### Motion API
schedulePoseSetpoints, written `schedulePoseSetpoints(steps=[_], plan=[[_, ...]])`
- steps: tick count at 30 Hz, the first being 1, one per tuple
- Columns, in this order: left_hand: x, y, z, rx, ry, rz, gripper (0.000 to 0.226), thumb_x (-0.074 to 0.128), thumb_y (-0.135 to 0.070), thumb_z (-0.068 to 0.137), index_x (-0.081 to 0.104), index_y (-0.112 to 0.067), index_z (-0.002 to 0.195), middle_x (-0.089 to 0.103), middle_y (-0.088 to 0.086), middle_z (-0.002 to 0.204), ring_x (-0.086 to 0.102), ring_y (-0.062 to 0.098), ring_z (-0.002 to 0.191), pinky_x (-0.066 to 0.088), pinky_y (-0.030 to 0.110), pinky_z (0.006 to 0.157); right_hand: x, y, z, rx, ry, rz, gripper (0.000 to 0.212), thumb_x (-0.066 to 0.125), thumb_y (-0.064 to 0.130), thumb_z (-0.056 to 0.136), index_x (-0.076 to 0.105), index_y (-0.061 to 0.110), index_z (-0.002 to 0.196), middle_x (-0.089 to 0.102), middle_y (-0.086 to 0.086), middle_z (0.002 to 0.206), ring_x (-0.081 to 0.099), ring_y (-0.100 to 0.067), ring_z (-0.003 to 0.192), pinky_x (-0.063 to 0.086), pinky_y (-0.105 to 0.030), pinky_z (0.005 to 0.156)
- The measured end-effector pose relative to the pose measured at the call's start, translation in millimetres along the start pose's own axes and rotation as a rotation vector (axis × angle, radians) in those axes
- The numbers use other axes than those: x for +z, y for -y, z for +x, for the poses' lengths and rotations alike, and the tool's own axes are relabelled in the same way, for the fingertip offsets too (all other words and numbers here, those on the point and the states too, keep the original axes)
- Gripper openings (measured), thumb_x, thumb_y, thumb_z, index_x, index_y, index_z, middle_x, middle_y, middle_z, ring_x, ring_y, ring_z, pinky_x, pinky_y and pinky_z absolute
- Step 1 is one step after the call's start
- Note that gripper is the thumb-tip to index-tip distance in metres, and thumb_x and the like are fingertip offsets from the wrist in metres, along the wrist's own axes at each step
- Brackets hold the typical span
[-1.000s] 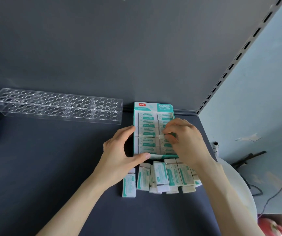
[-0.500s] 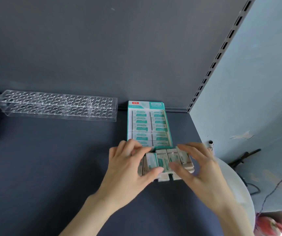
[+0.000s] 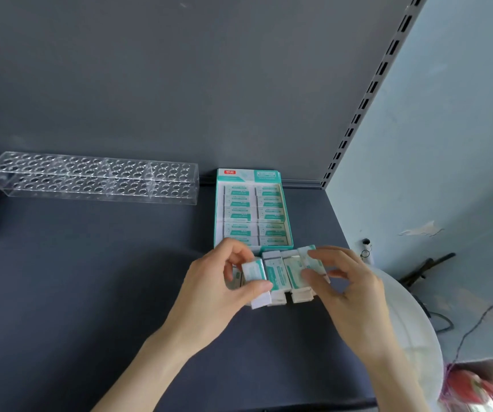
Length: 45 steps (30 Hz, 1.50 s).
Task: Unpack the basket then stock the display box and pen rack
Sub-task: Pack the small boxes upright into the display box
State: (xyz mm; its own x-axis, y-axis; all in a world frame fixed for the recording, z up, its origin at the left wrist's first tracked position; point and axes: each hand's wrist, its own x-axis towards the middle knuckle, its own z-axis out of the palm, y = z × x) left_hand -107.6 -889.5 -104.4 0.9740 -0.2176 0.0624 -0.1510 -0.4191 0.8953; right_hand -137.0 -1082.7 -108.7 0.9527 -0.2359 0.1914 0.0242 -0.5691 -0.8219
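One display box [image 3: 217, 209] at the shelf's [image 3: 90, 292] back holds ten erasers [image 3: 239, 214] in two columns. Just before it lie roughly five loose erasers [image 3: 280, 273]. The left hand [image 3: 209, 295] has one in a pinching grip, and the right hand's [image 3: 355, 295] grip curls round the right end. One pen rack [image 3: 90, 179] stands to the left.

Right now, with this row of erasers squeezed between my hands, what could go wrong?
The erasers seem gripped only by end pressure from the left hand and right hand; the middle ones could drop out. The display box already looks nearly full, so pushing the row in may jam or shove it back.
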Motion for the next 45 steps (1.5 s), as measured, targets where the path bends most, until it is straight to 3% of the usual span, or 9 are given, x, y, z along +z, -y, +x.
schedulePoseSetpoints(steps=[9, 15, 20, 23, 26, 29, 34, 39, 45], plan=[[-4, -2, 8, -0.084, 0.113, -0.434, 0.015, 0.075, -0.027, 0.074, 0.073, -0.021, 0.088, 0.074, -0.003, 0.089, 0.070, 0.014, 0.087, 0.056, 0.020, 0.068, -3, 1, 6, 0.125, -0.049, 0.200, 0.041, 0.073, 0.003, 0.076, 0.062, 0.037, 0.097, 0.066, 0.012, 0.083, 0.054, -0.007, 0.070, 0.046, -0.014, 0.064], [-5, -12, 12, -0.030, 0.097, -0.647, 0.031, 0.052, -0.030, 0.087, 0.051, 0.000, 0.098, 0.069, 0.005, 0.080, 0.069, 0.022, 0.077, 0.055, 0.026, 0.071, -6, 23, 21, 0.083, 0.046, 0.550, 0.032, 0.065, -0.002, 0.082, 0.070, 0.026, 0.096, 0.053, 0.008, 0.065, 0.049, -0.007, 0.061, 0.044, -0.012, 0.064], [-12, -14, 16, -0.094, 0.113, -0.683, 0.030, 0.055, -0.028, 0.091, 0.053, -0.003, 0.107, 0.058, 0.006, 0.072, 0.040, 0.014, 0.052, 0.040, 0.022, 0.053, 11, 40, 33, 0.043, 0.182, 0.726, 0.013, 0.062, 0.010, 0.081, 0.067, 0.014, 0.092, 0.071, -0.007, 0.093, 0.067, -0.023, 0.087, 0.053, -0.030, 0.075], [-20, -11, 18, -0.103, 0.119, -0.642, 0.036, 0.061, -0.041, 0.080, 0.060, -0.013, 0.104, 0.068, 0.006, 0.079, 0.041, 0.012, 0.051, 0.039, 0.021, 0.052, 26, 43, 37, 0.017, 0.207, 0.719, 0.011, 0.060, 0.010, 0.082, 0.064, 0.013, 0.092, 0.070, -0.009, 0.100, 0.067, -0.029, 0.096, 0.055, -0.038, 0.081], [-30, -3, 21, -0.106, 0.061, -0.611, 0.039, 0.065, -0.040, 0.076, 0.057, -0.009, 0.099, 0.065, 0.002, 0.068, 0.044, 0.010, 0.050, 0.039, 0.021, 0.051, 37, 45, 40, 0.010, 0.236, 0.729, 0.015, 0.062, 0.000, 0.085, 0.063, 0.014, 0.091, 0.070, -0.009, 0.100, 0.067, -0.028, 0.096, 0.055, -0.032, 0.079], [-37, 6, 28, -0.092, -0.028, -0.477, 0.033, 0.071, -0.036, 0.076, 0.056, -0.014, 0.096, 0.057, -0.007, 0.056, 0.048, 0.006, 0.050, 0.041, 0.017, 0.051, 42, 45, 46, -0.003, 0.249, 0.625, 0.013, 0.067, 0.001, 0.081, 0.063, 0.010, 0.090, 0.072, 0.000, 0.100, 0.069, -0.016, 0.093, 0.054, -0.022, 0.074], [-39, 16, 41, -0.077, -0.144, -0.374, 0.018, 0.068, -0.021, 0.085, 0.053, -0.019, 0.096, 0.066, -0.011, 0.075, 0.056, -0.001, 0.059, 0.045, 0.013, 0.057, 49, 43, 64, -0.004, 0.229, 0.399, 0.018, 0.070, -0.002, 0.078, 0.063, 0.013, 0.086, 0.072, 0.005, 0.096, 0.070, -0.009, 0.086, 0.053, -0.017, 0.072], [-33, 26, 47, -0.218, -0.293, -0.622, 0.016, 0.043, -0.014, 0.099, 0.059, -0.015, 0.097, 0.059, 0.001, 0.086, 0.060, 0.006, 0.063, 0.052, 0.020, 0.060, 58, 38, 77, -0.059, 0.189, 0.040, 0.021, 0.073, 0.006, 0.078, 0.065, 0.023, 0.086, 0.067, 0.012, 0.096, 0.065, 0.002, 0.086, 0.053, -0.013, 0.073], [-32, 31, 48, -0.259, -0.346, -0.726, 0.015, 0.054, -0.020, 0.094, 0.069, -0.022, 0.095, 0.068, -0.006, 0.078, 0.067, 0.011, 0.083, 0.057, 0.027, 0.074, 63, 34, 79, -0.105, 0.230, -0.053, 0.016, 0.077, 0.007, 0.073, 0.071, 0.018, 0.082, 0.061, 0.025, 0.092, 0.060, 0.006, 0.084, 0.046, -0.003, 0.068]])
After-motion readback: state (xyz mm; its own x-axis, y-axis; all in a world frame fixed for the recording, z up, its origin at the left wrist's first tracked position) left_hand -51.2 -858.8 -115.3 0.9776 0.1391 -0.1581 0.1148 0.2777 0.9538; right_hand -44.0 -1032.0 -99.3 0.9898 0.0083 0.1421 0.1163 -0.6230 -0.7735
